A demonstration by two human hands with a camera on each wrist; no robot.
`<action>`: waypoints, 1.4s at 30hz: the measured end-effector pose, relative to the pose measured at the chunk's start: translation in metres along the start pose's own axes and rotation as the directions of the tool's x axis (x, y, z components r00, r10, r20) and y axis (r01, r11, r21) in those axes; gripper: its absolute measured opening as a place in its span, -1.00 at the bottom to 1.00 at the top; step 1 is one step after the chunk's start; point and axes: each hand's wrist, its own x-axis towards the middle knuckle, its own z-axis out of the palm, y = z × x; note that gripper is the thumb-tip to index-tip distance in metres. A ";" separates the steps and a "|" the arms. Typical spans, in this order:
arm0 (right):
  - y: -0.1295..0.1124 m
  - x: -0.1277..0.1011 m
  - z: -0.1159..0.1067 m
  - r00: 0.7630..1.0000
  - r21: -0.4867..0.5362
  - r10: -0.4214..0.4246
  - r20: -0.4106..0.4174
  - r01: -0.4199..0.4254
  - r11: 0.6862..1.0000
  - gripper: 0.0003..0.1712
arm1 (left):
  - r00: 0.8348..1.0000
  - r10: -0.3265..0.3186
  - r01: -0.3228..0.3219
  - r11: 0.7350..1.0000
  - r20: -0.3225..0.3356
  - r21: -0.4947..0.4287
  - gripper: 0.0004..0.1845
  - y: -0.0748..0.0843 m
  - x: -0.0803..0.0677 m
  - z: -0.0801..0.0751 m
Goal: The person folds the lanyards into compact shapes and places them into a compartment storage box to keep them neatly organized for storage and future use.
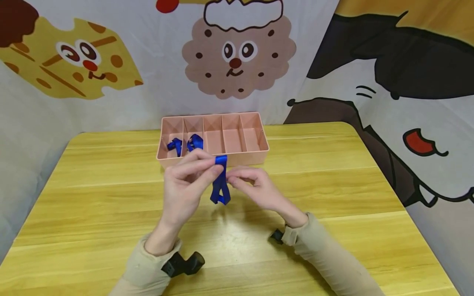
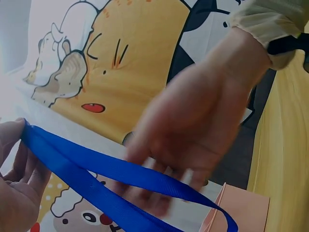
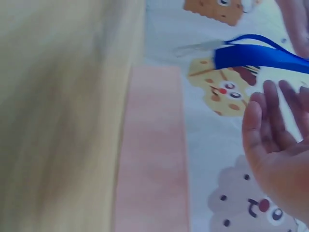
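Observation:
My left hand [image 1: 187, 183] pinches a blue lanyard [image 1: 220, 181] between thumb and fingers near its top. Below the grip the lanyard hangs in a narrow loop, in front of the pink divided box. In the left wrist view the blue strap [image 2: 120, 169] slants down from the left hand's fingertips. My right hand [image 1: 255, 185] is just right of the lanyard. Its fingers are loosely bent with nothing between them, as the right wrist view shows the right hand [image 3: 277, 140] below the strap [image 3: 256, 56]. A pale, blurred clip [image 3: 200, 47] is at the strap's end.
The pink box [image 1: 240, 158] stands at the table's back edge, split into several compartments. Blue lanyards lie in its two leftmost ones, a lanyard [image 1: 175, 146] and another lanyard [image 1: 195, 142]. Behind the wooden table [image 1: 92, 205] hangs a cartoon-printed cloth [image 1: 148, 41].

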 end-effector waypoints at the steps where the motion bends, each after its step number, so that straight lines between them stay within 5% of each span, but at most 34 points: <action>1: -0.002 -0.001 -0.003 1.000 0.022 -0.016 0.005 0.016 1.000 -0.72 | 1.000 -0.004 0.004 1.000 0.001 0.001 -0.55 0.000 0.000 0.000; 10: -0.010 -0.003 -0.011 0.981 0.024 -0.173 0.092 0.172 0.985 -0.69 | 0.998 -0.056 0.059 0.995 0.043 -0.077 -0.56 0.001 -0.002 -0.002; 19: -0.013 -0.001 -0.005 0.970 0.021 -0.218 0.109 0.217 0.976 -0.63 | 0.993 -0.093 0.096 0.994 0.069 -0.050 -0.52 0.004 -0.002 -0.003; 32: -0.022 -0.002 -0.001 0.973 -0.021 -0.223 -0.053 0.222 0.975 -0.80 | 0.992 -0.099 0.103 0.993 0.073 -0.054 -0.49 0.003 -0.002 -0.002; 42: -0.022 -0.001 0.012 0.919 -0.242 -0.308 -0.246 0.249 0.938 -0.83 | 0.993 -0.101 0.103 0.994 0.063 -0.031 -0.65 0.002 -0.002 -0.002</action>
